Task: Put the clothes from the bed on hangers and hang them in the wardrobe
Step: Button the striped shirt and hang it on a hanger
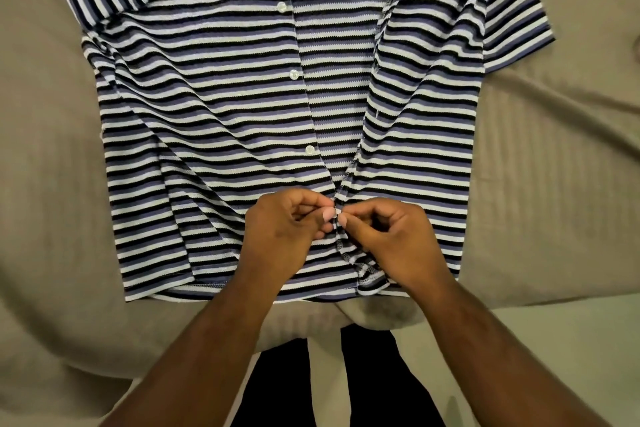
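Starting at your left, the bed [45,156] carries the striped shirt [207,114]. It is spread flat on its back with the collar away from you and the hem at the near edge, which keeps the whole front within reach of both arms. The left front panel lies fairly smooth, and three buttons [294,74] run down its inner edge unfastened, so the fronts gape above your hands. Your left hand [284,232] is down near the hem, its grip closed in a thumb-and-finger pinch on that button edge. I judge it is steadying the lowest button, though your fingertips hide it. Touching it, your right hand [394,243] has its grip pinched on the opposite front edge and draws that cloth across, which is why the right panel wrinkles toward the pinch. Whether you are fastening or undoing there cannot be told. No hanger or wardrobe shows, so the hanging looks not yet begun. A closed front should help keep the shirt from slipping off a hanger.
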Demonstrator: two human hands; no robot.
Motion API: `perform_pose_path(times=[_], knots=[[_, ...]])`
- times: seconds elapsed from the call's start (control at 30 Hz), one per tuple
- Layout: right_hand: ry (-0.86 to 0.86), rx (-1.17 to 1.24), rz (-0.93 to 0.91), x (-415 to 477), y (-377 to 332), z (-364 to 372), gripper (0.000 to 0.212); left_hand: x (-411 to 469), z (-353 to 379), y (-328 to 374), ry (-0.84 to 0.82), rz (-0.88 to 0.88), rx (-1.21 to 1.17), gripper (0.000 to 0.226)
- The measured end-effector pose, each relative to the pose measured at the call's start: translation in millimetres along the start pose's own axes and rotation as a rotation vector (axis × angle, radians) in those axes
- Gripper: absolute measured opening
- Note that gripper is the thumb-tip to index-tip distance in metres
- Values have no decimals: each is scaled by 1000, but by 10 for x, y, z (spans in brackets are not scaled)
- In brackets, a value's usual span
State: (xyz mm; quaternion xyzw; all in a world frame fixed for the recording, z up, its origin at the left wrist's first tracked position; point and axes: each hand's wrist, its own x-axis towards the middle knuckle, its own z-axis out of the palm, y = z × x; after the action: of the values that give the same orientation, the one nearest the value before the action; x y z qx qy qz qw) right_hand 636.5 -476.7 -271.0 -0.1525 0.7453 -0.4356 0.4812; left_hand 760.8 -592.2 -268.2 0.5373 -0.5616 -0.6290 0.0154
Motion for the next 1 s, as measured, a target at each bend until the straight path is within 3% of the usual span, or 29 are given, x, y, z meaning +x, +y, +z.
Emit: perform_pose_path(times=[0.17, 0.27, 0.4, 0.67, 1.0], knots=[[94, -70, -14, 30, 30, 119, 14, 5, -10, -16, -26, 1, -32, 7], [267, -324, -173, -54, 73, 261, 11, -5, 6, -14, -17, 9, -49, 10], [326, -484, -385, -135, 133, 345, 16, -18, 2, -12, -15, 9, -61, 20], [234, -169, -200, -96, 205, 216, 14, -27, -21, -40, -8, 55, 49, 22], [221, -30, -30, -52, 158, 246, 9, -85, 142, -80, 185, 105, 122, 14]])
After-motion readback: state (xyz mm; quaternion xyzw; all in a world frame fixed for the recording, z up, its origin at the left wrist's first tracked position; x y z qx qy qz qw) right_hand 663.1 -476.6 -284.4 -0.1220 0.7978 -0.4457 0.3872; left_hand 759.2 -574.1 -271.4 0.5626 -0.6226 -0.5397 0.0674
